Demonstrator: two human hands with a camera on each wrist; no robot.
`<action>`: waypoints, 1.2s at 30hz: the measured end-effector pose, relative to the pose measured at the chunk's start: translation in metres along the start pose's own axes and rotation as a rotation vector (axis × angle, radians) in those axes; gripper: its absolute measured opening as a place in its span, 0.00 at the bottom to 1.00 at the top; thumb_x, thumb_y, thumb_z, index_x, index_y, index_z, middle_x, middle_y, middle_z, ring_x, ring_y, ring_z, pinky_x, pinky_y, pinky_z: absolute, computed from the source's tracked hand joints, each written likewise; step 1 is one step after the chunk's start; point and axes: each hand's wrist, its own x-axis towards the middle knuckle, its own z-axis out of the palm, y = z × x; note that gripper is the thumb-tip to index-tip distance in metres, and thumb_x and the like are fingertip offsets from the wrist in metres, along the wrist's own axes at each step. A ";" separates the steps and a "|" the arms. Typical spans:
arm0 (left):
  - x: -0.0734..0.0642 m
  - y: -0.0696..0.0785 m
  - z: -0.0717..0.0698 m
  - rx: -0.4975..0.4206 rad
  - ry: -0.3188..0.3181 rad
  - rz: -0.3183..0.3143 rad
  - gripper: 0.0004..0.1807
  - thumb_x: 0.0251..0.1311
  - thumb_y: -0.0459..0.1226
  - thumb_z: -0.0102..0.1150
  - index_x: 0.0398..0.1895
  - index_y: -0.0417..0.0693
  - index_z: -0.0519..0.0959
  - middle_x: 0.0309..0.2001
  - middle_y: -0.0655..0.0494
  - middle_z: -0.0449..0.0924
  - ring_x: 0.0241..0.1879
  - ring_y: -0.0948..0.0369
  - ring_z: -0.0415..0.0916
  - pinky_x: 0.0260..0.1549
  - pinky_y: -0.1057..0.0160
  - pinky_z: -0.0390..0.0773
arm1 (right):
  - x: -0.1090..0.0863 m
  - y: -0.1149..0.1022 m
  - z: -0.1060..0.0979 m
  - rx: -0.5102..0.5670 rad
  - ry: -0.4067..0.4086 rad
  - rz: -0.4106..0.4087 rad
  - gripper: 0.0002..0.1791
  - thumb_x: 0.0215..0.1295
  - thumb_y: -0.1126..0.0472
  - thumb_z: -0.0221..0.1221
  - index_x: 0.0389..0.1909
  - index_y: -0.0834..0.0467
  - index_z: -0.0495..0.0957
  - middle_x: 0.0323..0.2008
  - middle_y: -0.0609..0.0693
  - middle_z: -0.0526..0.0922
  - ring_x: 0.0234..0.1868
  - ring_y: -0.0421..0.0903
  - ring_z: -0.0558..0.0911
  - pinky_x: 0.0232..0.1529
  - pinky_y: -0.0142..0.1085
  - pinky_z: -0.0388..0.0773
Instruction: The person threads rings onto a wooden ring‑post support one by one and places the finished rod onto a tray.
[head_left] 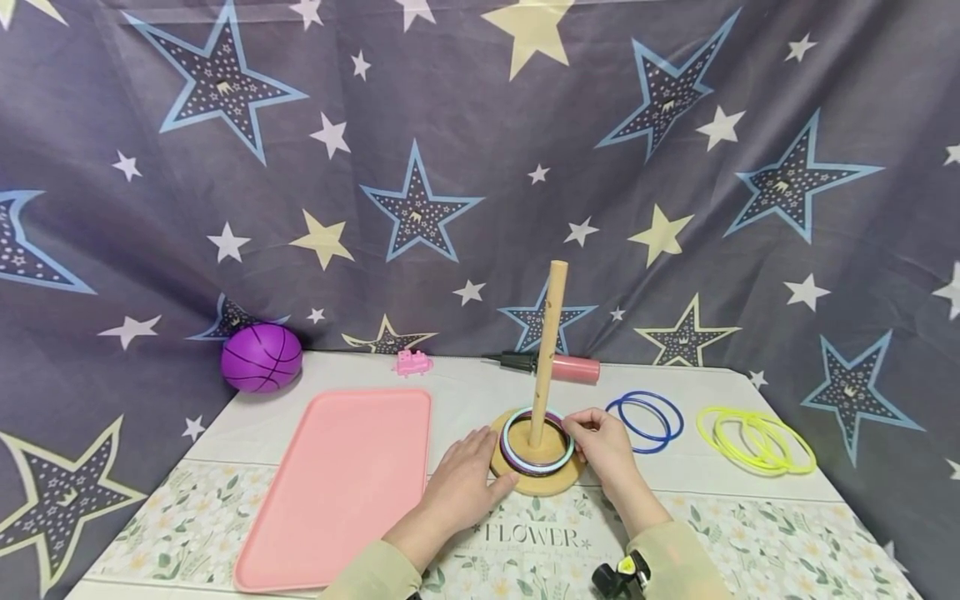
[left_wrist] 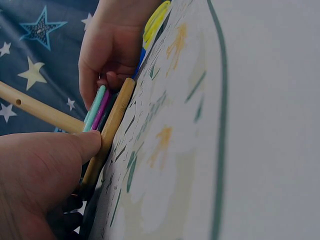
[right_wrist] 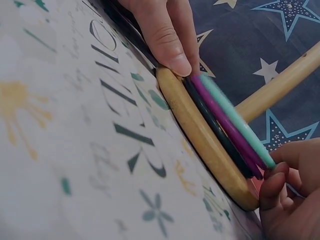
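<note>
A wooden post (head_left: pixel 550 350) stands upright on a round wooden base (head_left: pixel 538 485). Around its foot lie stacked rings: a mint ring (right_wrist: pixel 235 117) on top, a purple ring (right_wrist: pixel 225 122) under it and a dark ring (right_wrist: pixel 212 120) lowest. My right hand (head_left: pixel 606 446) pinches the mint ring's right edge between thumb and fingers. On the other side, my left hand (head_left: pixel 467 479) rests against the base, its fingers extended. In the left wrist view, the left thumb (left_wrist: pixel 90 145) touches the edge of the base and rings.
To the left lies a pink tray (head_left: pixel 341 492), with a purple ball (head_left: pixel 262 358) behind it. A small pink toy (head_left: pixel 412 362) and a pump with a pink barrel (head_left: pixel 576 369) lie at the back. Blue rings (head_left: pixel 667 437) and several yellow rings (head_left: pixel 798 469) are at right.
</note>
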 end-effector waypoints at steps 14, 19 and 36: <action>0.000 0.001 0.000 -0.005 0.006 -0.002 0.45 0.78 0.54 0.65 0.81 0.28 0.67 0.81 0.33 0.65 0.82 0.39 0.61 0.82 0.38 0.58 | 0.002 0.002 -0.001 -0.010 0.006 -0.003 0.09 0.71 0.66 0.72 0.44 0.68 0.85 0.28 0.49 0.80 0.23 0.39 0.75 0.21 0.28 0.75; 0.000 0.001 0.001 -0.001 0.009 0.001 0.45 0.77 0.54 0.65 0.81 0.29 0.67 0.81 0.33 0.65 0.82 0.39 0.61 0.82 0.38 0.58 | 0.002 0.002 -0.002 0.034 -0.002 -0.005 0.10 0.72 0.66 0.71 0.46 0.69 0.84 0.27 0.49 0.80 0.22 0.39 0.74 0.21 0.28 0.75; 0.001 0.001 0.002 -0.007 0.016 0.000 0.45 0.77 0.54 0.65 0.81 0.29 0.67 0.82 0.33 0.65 0.82 0.38 0.61 0.82 0.37 0.58 | 0.013 -0.002 -0.032 0.001 0.119 -0.029 0.13 0.76 0.62 0.70 0.51 0.67 0.83 0.29 0.49 0.81 0.23 0.38 0.76 0.22 0.28 0.76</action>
